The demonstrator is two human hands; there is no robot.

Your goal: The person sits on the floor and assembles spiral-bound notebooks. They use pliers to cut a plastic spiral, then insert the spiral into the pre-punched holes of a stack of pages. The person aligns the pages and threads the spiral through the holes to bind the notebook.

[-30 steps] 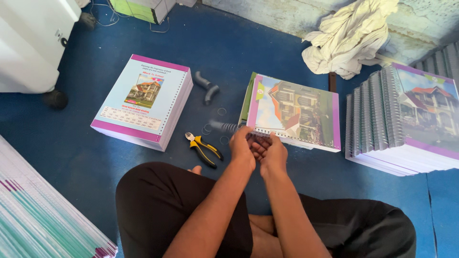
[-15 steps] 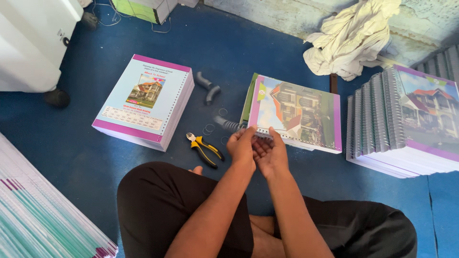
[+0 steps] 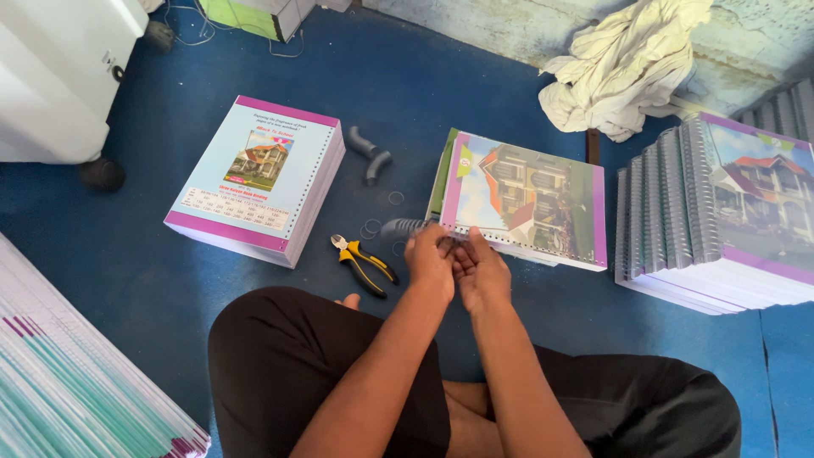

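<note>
My left hand (image 3: 431, 263) and my right hand (image 3: 480, 271) are together at the near punched edge of a notebook (image 3: 530, 199) with a house picture on its cover. Both pinch a grey wire spiral (image 3: 403, 226) that runs out to the left from that edge. The fingertips hide the exact spot where the spiral meets the holes. Yellow-handled pliers (image 3: 365, 264) lie on the blue floor just left of my left hand. I sit cross-legged in dark trousers (image 3: 280, 365).
A stack of unbound punched notebooks (image 3: 259, 178) lies to the left. Bound spiral notebooks (image 3: 721, 216) are piled at the right. A grey pipe piece (image 3: 370, 154), a crumpled cloth (image 3: 627, 64), a white appliance (image 3: 59, 76) and striped sheets (image 3: 76, 382) surround the spot.
My hands have shifted slightly toward the notebook's edge while working the spiral. The view has moved a little; nothing else has changed place.
</note>
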